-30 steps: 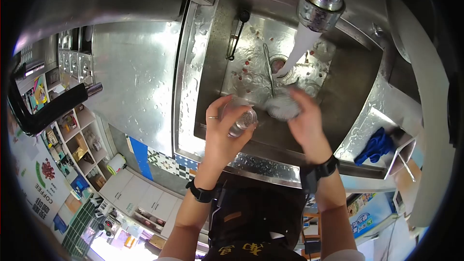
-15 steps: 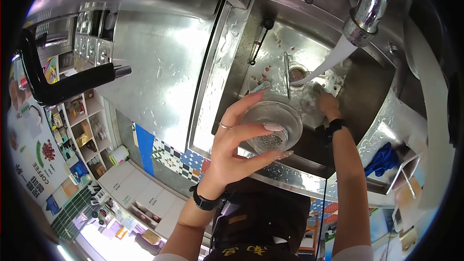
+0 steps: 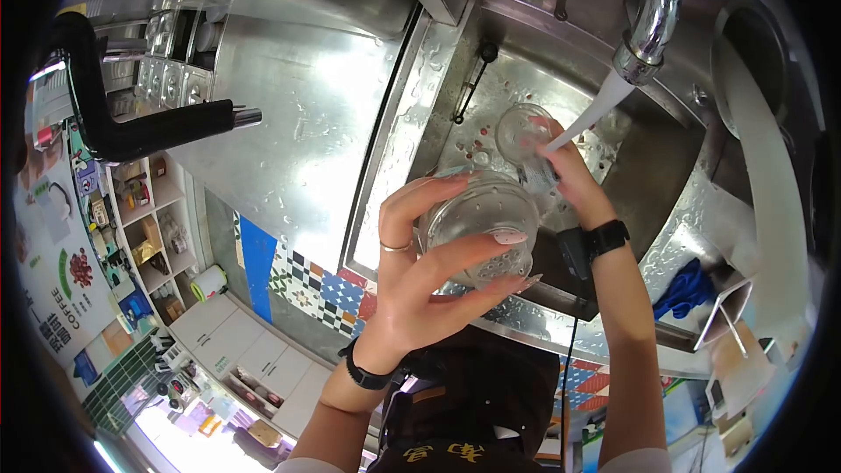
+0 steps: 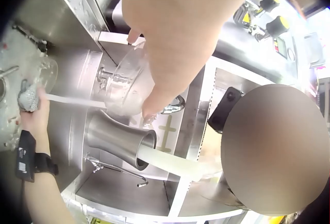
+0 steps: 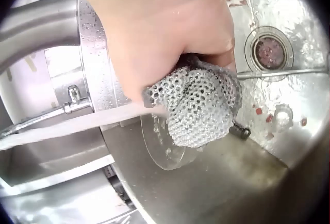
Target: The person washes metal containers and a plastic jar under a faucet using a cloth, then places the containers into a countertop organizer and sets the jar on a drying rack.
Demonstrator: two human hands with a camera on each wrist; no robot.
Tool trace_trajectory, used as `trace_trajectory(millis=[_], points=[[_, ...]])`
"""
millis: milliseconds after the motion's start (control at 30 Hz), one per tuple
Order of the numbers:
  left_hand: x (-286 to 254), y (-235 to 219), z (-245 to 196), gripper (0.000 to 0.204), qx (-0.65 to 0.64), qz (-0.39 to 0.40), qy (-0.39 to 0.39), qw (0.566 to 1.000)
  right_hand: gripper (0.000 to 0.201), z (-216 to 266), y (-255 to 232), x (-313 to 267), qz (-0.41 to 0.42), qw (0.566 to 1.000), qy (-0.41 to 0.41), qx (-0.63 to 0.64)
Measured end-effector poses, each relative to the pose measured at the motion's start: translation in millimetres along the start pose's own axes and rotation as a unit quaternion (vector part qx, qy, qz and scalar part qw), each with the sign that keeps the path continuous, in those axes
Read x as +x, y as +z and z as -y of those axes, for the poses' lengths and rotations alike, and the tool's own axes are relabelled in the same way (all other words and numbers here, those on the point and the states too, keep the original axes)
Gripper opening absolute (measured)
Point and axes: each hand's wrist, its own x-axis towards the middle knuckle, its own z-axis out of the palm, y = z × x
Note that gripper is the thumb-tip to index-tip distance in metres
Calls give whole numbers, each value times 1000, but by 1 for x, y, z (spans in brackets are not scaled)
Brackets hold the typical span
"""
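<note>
My left hand (image 3: 420, 293) grips a clear glass (image 3: 480, 206) with a dotted base, fingers spread round its side, above the sink's front edge. Farther in, my right hand (image 3: 574, 177) is down in the sink (image 3: 653, 153) beside the running water. A grey mesh scouring cloth (image 5: 201, 110) is bunched in its fingers, seen closely in the right wrist view. With the cloth it holds a second clear glass (image 3: 523, 131), whose rim shows behind the cloth in that wrist view. The palm hides part of the cloth.
Water runs from the tap (image 3: 644, 57). A black-ended tool (image 3: 475, 83) lies at the sink's left side. Near the drain (image 5: 269, 52) are a metal rod (image 5: 304, 73) and red bits. A blue cloth (image 3: 683, 289) sits to the right, a steel counter (image 3: 298, 123) to the left.
My right hand reached deeper into the sink and has come up by the stream with a clear glass. The left hand's glass has moved rightward and now appears larger.
</note>
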Motion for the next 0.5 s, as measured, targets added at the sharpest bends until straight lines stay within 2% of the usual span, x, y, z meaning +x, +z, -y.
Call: trace_trajectory(millis=[167, 233, 267, 300, 333, 400, 467, 500], points=[[3, -8, -11, 43, 55, 3, 25, 998, 45, 21, 2, -35, -20, 999, 22, 27], [7, -10, -18, 44, 55, 4, 14, 998, 48, 12, -7, -46, -33, 988, -44, -144], [9, -11, -23, 45, 47, 5, 1, 999, 51, 22, -4, -55, -42, 969, -84, -230], [12, -12, -30, 46, 38, 4, -9, 999, 56, 34, -4, -68, -57, 913, -107, -390], [18, -14, -39, 47, 14, 5, -22, 1000, 61, 53, 7, -85, -78, 829, -128, -539], [31, -22, -58, 50, -34, 8, -40, 999, 65, 52, 10, -102, -107, 734, -138, -656], [44, -33, -71, 51, -61, 4, -25, 998, 61, 34, -3, -110, -146, 774, -139, -600], [56, -40, -81, 52, -60, -5, 14, 998, 58, 41, -2, -123, -155, 796, -150, -566]])
